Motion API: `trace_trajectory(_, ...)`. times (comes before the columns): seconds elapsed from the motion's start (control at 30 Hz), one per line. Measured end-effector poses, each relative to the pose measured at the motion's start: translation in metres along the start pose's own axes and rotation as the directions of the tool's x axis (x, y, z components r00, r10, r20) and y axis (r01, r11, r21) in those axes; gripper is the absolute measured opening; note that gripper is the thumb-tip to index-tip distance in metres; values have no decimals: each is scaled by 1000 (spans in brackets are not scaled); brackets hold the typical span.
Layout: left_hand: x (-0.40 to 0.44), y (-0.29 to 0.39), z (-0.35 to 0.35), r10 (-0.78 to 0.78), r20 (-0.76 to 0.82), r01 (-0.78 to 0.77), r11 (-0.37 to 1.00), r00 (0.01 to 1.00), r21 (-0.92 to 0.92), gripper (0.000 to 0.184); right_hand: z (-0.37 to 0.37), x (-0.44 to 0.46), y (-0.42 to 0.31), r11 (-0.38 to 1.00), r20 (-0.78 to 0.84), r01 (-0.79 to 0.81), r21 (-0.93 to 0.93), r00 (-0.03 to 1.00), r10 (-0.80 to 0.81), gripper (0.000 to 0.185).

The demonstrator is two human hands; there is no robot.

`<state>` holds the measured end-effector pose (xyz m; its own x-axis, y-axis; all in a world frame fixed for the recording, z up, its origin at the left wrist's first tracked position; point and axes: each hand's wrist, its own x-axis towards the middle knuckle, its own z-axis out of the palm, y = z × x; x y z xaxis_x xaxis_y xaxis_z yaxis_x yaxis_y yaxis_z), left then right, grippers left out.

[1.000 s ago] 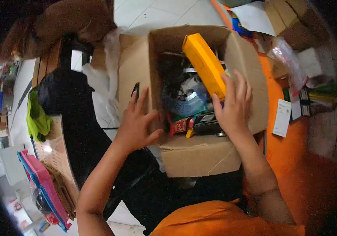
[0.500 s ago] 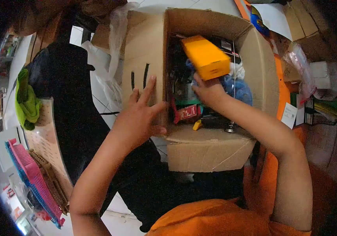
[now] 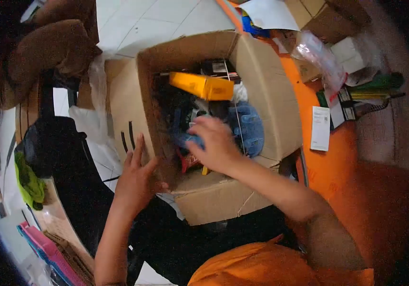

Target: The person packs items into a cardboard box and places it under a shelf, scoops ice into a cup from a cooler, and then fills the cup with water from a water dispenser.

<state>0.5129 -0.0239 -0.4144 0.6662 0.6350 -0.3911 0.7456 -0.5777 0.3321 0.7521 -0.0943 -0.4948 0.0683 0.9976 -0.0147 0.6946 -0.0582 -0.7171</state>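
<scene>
Carton (image 3: 273,102): head view, landmark; flaps folded outward, mouth facing up, which gives hands a way in.
Left hand (image 3: 137,181): at carton's left flap (image 3: 121,107), near corner; fingers spread, gripping nothing. Probably steadies the flap and holds the opening wide.
Right hand (image 3: 216,143): reaching over carton's near wall, above the contents; fingers partly bent, blurred. Cannot tell whether it grasps anything.
Yellow box (image 3: 199,87): inside carton, toward far wall, atop mixed items, slanted; no hand on it. Uneven pile likely causes the slant; its place leaves the nearer contents within reach.
Blue plastic (image 3: 250,128): inside carton, along right wall, just beside right hand.
Red packet (image 3: 190,163): inside carton, near wall, below right hand.
White card (image 3: 320,128): outside carton, to its right, flat on orange surface (image 3: 335,176).
</scene>
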Motion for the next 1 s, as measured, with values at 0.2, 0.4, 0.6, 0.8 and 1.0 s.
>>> trace_trajectory(0.2,-1,4,0,3,-18,-3,1000,1000,-8,71,-41,-45,15,744,-169,-503,-440,860,481,91)
trace_trajectory(0.4,-2,3,3,-11,-9,11,1000,1000,-13,68,-42,-22,41,825,-265,-541,-163,830,491,90)
trace_trajectory(0.6,-2,15,-5,-18,1,18,998,1000,-53,66,-26,-24,60,789,-3,-613,26,790,614,36)
trace_trajectory(0.8,2,27,-12,-79,47,87,974,996,-208,84,-13,-5,-71,926,-87,-375,-49,925,370,45)
trace_trajectory(1.0,-1,31,-4,23,-169,-62,972,985,-228,106,27,10,-76,899,-304,-296,-322,932,197,58)
